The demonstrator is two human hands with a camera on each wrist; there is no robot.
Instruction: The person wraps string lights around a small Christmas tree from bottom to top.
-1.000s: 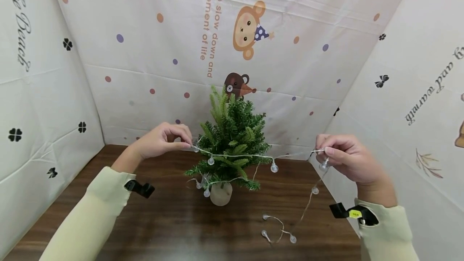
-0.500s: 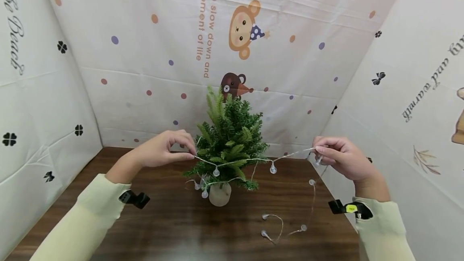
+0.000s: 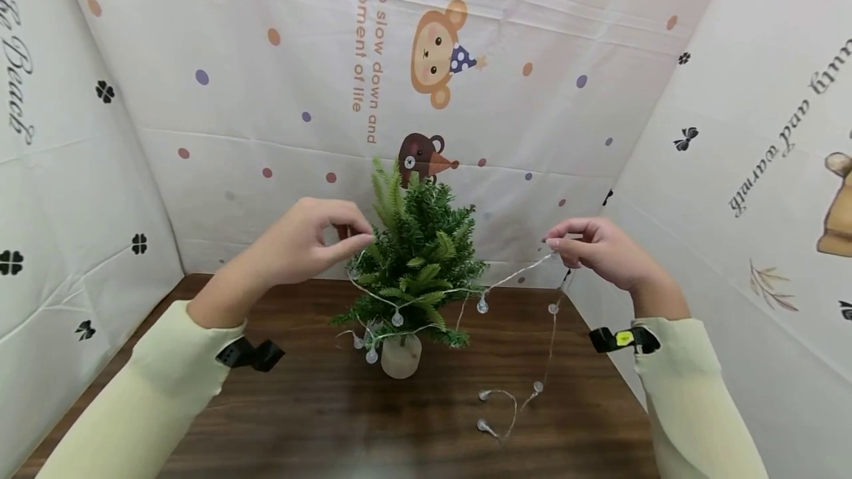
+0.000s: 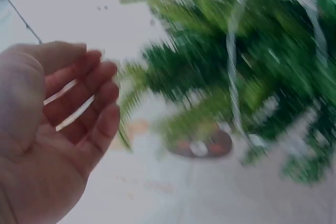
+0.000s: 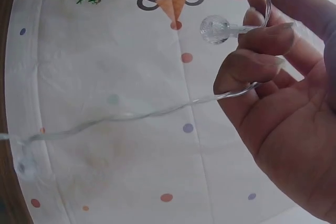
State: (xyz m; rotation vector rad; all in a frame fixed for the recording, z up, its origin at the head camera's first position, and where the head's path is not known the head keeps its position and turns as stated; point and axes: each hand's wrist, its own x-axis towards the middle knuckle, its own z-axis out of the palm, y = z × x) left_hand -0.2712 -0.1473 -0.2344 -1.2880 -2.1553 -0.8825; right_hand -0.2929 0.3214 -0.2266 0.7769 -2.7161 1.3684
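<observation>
A small green artificial Christmas tree [image 3: 426, 265] stands in a pale round base [image 3: 401, 355] on the table. A clear wire string of lights [image 3: 439, 292] with round bulbs crosses its front in two rows. My right hand [image 3: 602, 250], to the right of the tree, pinches the string lights; one clear bulb [image 5: 215, 30] sticks out beside the fingers in the right wrist view. My left hand [image 3: 316, 242] is beside the tree's left side, fingertips at the branches. In the left wrist view its fingers [image 4: 107, 87] are loosely bent with nothing between them.
The string's tail hangs from the right hand to the brown wood table [image 3: 293, 405], where a few bulbs [image 3: 484, 426] lie at front right. White printed cloth [image 3: 266, 94] closes off the back and both sides.
My left hand has let go of the string and risen; the wire now sags along the tree's left side. My right hand has moved up and left with its part of the string.
</observation>
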